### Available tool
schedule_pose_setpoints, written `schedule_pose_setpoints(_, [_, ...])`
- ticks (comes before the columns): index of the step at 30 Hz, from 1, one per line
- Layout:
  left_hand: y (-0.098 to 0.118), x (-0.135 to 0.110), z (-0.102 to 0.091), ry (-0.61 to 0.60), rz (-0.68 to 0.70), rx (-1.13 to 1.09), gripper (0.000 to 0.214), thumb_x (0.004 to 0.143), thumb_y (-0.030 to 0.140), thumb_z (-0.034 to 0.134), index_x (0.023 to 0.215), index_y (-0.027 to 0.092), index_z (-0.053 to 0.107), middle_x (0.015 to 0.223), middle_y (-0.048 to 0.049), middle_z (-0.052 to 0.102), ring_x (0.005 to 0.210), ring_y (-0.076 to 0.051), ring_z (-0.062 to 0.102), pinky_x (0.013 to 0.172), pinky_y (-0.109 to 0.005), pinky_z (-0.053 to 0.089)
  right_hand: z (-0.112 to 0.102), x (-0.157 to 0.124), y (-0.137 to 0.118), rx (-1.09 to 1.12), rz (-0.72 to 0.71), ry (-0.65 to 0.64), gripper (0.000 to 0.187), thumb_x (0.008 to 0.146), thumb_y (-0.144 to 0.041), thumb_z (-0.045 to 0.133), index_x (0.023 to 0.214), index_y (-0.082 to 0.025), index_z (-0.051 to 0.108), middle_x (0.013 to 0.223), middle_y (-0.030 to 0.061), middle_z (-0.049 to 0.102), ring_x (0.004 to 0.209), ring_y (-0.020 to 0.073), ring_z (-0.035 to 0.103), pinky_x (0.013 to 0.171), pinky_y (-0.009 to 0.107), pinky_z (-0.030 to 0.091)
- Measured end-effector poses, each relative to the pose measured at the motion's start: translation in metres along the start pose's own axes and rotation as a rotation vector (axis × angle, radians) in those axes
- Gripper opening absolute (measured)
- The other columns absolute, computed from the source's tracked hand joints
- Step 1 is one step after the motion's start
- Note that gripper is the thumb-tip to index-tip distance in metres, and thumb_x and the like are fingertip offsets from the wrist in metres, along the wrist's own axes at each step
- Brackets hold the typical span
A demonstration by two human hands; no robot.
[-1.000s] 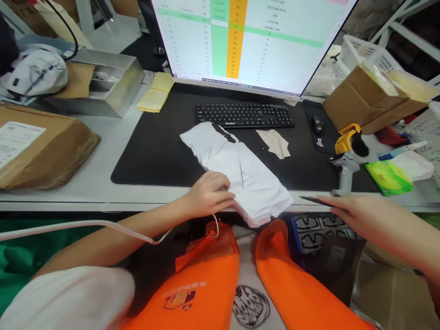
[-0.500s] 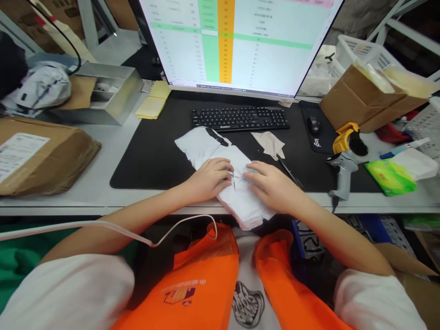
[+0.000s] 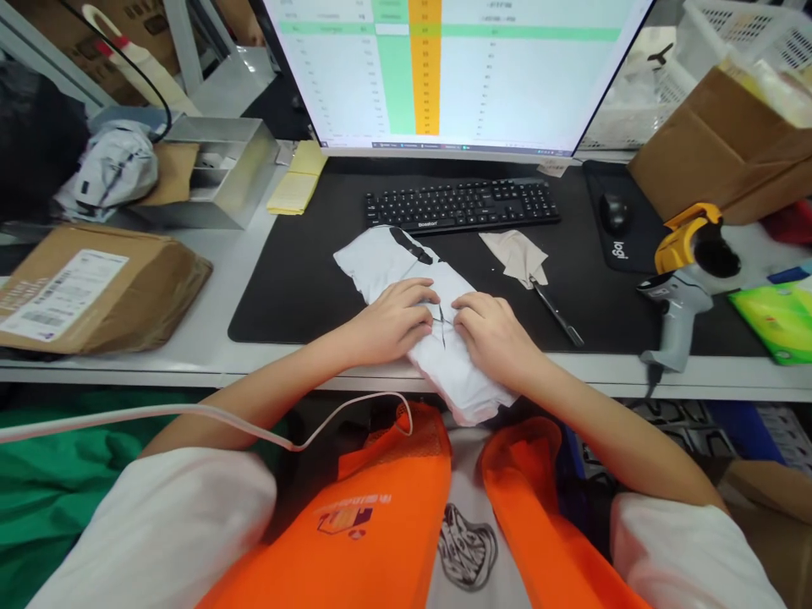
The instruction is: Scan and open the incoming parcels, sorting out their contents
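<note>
A folded white garment point(image 3: 453, 376) with black marks and a thin dark cross-shaped print lies slantwise on the black desk mat point(image 3: 285, 296), its lower end over the desk's front edge. My left hand point(image 3: 403, 317) rests on it just left of the cross, fingers bent and closed on the fabric. To the right of the cross, my right hand point(image 3: 491, 330) has its fingers together and curled onto the cloth. The undersides of both hands' fingertips are hidden. Beyond the right hand lie a small beige cloth point(image 3: 513, 252) and a dark pen-like tool point(image 3: 558, 315) touching it.
Behind the garment sit a black keyboard point(image 3: 463, 205) and a monitor point(image 3: 520, 76). A mouse point(image 3: 614, 213), a grey barcode scanner point(image 3: 676, 317) and a green packet point(image 3: 777, 321) are at right. A taped cardboard parcel point(image 3: 145, 288) occupies the left. A white cable point(image 3: 209, 412) crosses my left arm.
My right hand's fingers have drawn closer together on the garment, beside the cross. My left hand stays nearly in place. The camera view has shifted slightly.
</note>
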State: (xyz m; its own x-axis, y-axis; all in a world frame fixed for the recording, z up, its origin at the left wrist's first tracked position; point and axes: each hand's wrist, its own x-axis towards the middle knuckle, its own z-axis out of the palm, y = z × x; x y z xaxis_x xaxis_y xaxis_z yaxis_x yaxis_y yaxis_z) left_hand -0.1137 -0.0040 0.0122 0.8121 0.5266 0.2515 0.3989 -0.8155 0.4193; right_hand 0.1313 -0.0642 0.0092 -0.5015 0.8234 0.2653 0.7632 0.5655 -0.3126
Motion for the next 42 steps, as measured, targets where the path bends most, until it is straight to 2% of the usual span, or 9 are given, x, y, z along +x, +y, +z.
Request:
schedule_pose_setpoints(4, [0.0,0.0,0.003,0.043,-0.064,0.013,0.031,0.102,0.038,0.058,0.083,0.018,0.072,0.134,-0.0139,0.067,0.143,-0.037,0.051,0.119,-0.059,0.044,-0.003,-0.004,0.001,-0.005,-0.065,-0.022,0.023,0.11,-0.022,0.049,0.118,-0.017,0.07,0.141,0.0156,0.065,0.134,0.0302,0.052,0.103,0.045,0.038])
schedule_pose_setpoints(7, [0.004,-0.004,0.007,0.106,-0.153,0.081,0.022,0.099,0.035,0.061,0.099,0.02,0.077,0.149,-0.0146,0.06,0.15,-0.039,0.044,0.121,-0.062,0.04,-0.005,-0.002,-0.006,-0.047,-0.051,-0.028,0.027,0.108,-0.028,0.054,0.128,-0.019,0.069,0.147,0.0162,0.061,0.137,0.0319,0.05,0.102,0.046,0.037])
schedule_pose_setpoints(10, [0.009,-0.011,0.01,0.149,-0.198,0.169,0.023,0.097,0.03,0.062,0.112,0.023,0.078,0.159,-0.0132,0.053,0.155,-0.043,0.036,0.121,-0.067,0.036,-0.002,0.006,-0.019,-0.125,0.048,-0.028,0.023,0.104,-0.024,0.054,0.118,-0.017,0.07,0.139,0.0176,0.065,0.126,0.0327,0.055,0.092,0.045,0.039])
schedule_pose_setpoints(16, [0.017,-0.018,0.014,0.231,-0.181,0.207,0.019,0.098,0.026,0.059,0.098,0.02,0.078,0.154,-0.0143,0.058,0.154,-0.043,0.039,0.12,-0.066,0.036,0.009,0.017,-0.035,-0.22,0.05,-0.025,0.015,0.099,-0.015,0.052,0.101,-0.018,0.067,0.126,0.0184,0.067,0.114,0.033,0.057,0.084,0.044,0.037])
schedule_pose_setpoints(28, [0.016,-0.016,0.019,0.195,-0.179,0.061,0.024,0.098,0.036,0.063,0.082,0.02,0.072,0.16,-0.0115,0.055,0.156,-0.045,0.034,0.122,-0.069,0.029,0.012,0.01,-0.025,-0.034,0.031,0.069,0.013,0.095,-0.013,0.052,0.098,-0.017,0.064,0.133,0.0204,0.067,0.132,0.0337,0.056,0.098,0.047,0.041])
schedule_pose_setpoints(31, [0.015,-0.015,0.017,0.148,-0.144,0.08,0.019,0.098,0.033,0.063,0.09,0.02,0.074,0.163,-0.0127,0.051,0.157,-0.045,0.033,0.121,-0.069,0.03,0.008,0.007,-0.014,0.147,0.05,0.097,0.012,0.095,-0.012,0.051,0.093,-0.021,0.06,0.132,0.0182,0.067,0.132,0.0313,0.058,0.103,0.046,0.043])
schedule_pose_setpoints(34, [0.013,-0.013,0.015,0.118,-0.122,0.084,0.02,0.097,0.029,0.065,0.112,0.023,0.076,0.17,-0.0131,0.041,0.16,-0.046,0.027,0.122,-0.071,0.028,0.003,0.005,-0.005,0.279,0.044,0.113,0.012,0.098,-0.014,0.05,0.094,-0.022,0.058,0.132,0.0168,0.067,0.129,0.0287,0.061,0.103,0.045,0.048])
schedule_pose_setpoints(36, [0.012,-0.011,0.015,0.126,-0.109,0.083,0.023,0.097,0.028,0.064,0.115,0.023,0.077,0.17,-0.0149,0.04,0.16,-0.047,0.027,0.121,-0.071,0.03,0.001,0.004,-0.003,0.255,0.018,0.103,0.011,0.098,-0.013,0.053,0.099,-0.021,0.06,0.136,0.018,0.066,0.132,0.0304,0.06,0.105,0.048,0.049])
schedule_pose_setpoints(42, [0.011,-0.003,0.019,0.227,-0.055,0.127,0.016,0.096,0.022,0.063,0.093,0.018,0.078,0.159,-0.0161,0.055,0.155,-0.046,0.037,0.117,-0.066,0.038,0.005,0.007,-0.018,0.008,-0.043,0.052,0.019,0.098,-0.01,0.053,0.11,-0.015,0.066,0.136,0.0216,0.067,0.135,0.0358,0.059,0.105,0.052,0.054])
